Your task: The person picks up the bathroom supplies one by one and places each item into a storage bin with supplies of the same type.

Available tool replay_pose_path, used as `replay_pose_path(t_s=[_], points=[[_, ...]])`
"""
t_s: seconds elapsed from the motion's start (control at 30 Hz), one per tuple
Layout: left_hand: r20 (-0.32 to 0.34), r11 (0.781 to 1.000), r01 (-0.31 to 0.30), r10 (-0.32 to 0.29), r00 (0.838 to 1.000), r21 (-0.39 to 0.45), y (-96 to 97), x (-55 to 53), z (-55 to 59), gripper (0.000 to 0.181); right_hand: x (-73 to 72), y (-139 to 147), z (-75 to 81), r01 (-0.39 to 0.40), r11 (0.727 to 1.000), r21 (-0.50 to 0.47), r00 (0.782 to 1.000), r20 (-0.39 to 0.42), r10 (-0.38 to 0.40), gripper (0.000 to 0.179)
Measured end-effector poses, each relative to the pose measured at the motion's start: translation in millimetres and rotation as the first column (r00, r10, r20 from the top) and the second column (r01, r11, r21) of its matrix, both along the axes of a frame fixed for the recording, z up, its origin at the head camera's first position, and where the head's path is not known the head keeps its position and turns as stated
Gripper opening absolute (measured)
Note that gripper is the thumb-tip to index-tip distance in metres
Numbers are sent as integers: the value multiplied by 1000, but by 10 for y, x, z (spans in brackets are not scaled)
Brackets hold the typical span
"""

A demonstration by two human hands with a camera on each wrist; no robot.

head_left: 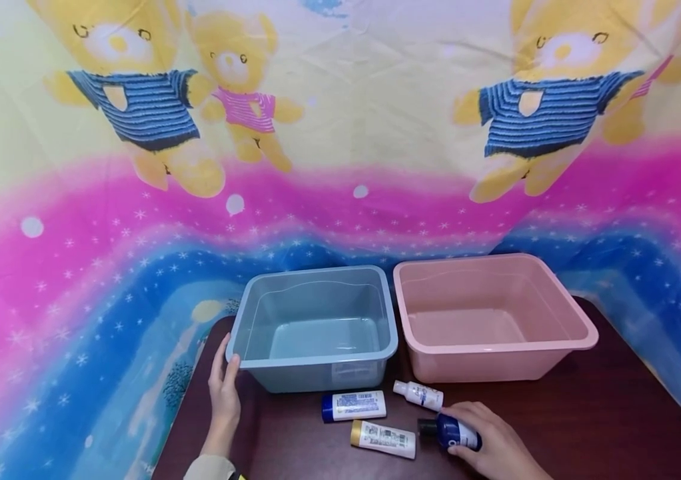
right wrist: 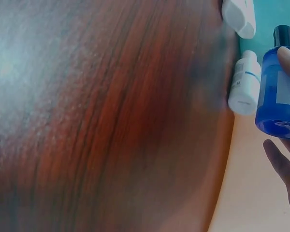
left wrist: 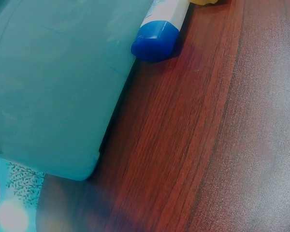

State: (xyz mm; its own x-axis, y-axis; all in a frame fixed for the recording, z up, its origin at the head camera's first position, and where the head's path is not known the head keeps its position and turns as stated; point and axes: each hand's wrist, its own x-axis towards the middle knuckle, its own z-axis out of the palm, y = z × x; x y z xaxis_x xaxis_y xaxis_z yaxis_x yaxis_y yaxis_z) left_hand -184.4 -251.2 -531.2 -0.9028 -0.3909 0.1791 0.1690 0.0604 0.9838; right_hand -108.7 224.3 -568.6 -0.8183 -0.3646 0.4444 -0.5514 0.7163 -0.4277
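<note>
A dark blue bottle with a black cap (head_left: 459, 433) is held in my right hand (head_left: 493, 437), the thumb on one side and fingers on the other. In the right wrist view the thumb presses on the label of the blue bottle (right wrist: 275, 104). My left hand (head_left: 224, 390) touches the front left corner of the blue-grey basin (head_left: 316, 377), fingers extended along its outside. Near the right hand lie a small white bottle (head_left: 423, 395), a white tube with a gold cap (head_left: 384, 439) and a white bottle with a blue cap (head_left: 355, 405).
A pink basin (head_left: 478, 367) stands to the right of the blue-grey one, on the same dark wooden table (head_left: 610, 413). No items show inside either basin. Behind the table hangs a cloth printed with bears (head_left: 352, 220).
</note>
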Motion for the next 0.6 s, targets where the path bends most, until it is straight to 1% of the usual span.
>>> replay_pose_path(t_s=[0.2,0.4,0.6], points=[[4,1000,3,-3,1000,-18,4,13,13,50,31,-47,44,-4,1000,29,1000,-1,4,65],[5,1000,6,-6,1000,-12,11,12,17,50,26,-70,86,-20,999,26,999,-35,21,67],[10,1000,0,0,1000,-11,18,9,24,49,31,-90,177,-39,998,39,998,-56,41,69]])
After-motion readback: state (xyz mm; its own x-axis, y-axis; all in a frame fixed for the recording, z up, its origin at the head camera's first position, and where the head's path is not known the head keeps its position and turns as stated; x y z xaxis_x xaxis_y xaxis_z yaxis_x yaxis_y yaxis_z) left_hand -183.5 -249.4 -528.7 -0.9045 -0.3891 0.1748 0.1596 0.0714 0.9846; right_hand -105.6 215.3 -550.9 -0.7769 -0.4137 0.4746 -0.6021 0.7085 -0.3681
